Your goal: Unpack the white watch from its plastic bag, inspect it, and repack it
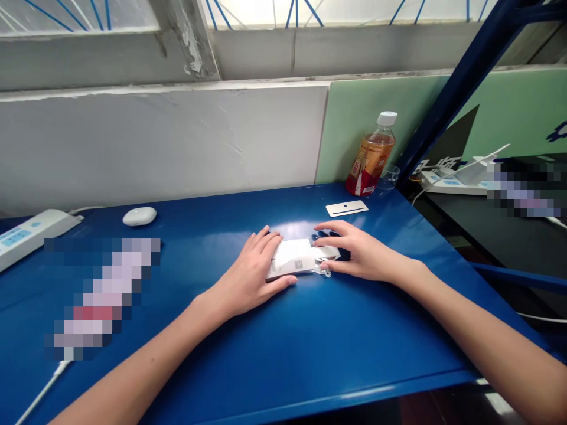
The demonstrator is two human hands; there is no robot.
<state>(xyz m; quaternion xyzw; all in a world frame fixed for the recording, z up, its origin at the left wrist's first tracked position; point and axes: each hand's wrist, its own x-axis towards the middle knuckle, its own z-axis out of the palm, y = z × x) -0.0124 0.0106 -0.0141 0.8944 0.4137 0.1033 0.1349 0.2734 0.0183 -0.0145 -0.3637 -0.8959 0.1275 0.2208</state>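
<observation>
A small white packet (296, 257) with a printed code lies on the blue table (310, 354), near its middle. My left hand (252, 273) rests on the packet's left end, fingers curled over it and thumb along its near edge. My right hand (354, 251) pinches the packet's right end between thumb and fingers. Both hands grip the same packet from opposite sides.
A tea bottle (371, 156) with a white cap stands at the back right, a clear cup (390, 176) beside it. A white card (346, 208) lies behind my right hand. A white earbud case (139, 216) and a power strip (26, 234) sit at the left. A blue shelf post (460, 82) rises on the right.
</observation>
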